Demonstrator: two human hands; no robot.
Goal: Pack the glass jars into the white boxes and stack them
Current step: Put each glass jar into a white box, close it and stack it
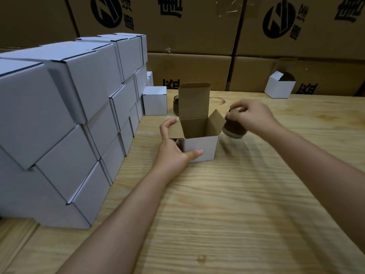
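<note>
Jar held beside the open box, ready at the box mouth.

The left hand (173, 147) grips the open box (201, 149) at its left corner, thumb on the front wall, fingers curled over the side flap. The right hand (250, 115) pinches the jar (234, 129) by its top; the jar hangs tilted, just right of the box and clear of the table (217, 204). A second jar (175, 105) stands behind the upright lid flap. A stack of closed white boxes (69, 115) occupies the left side; brown cartons (187, 26) line the rear.
</note>
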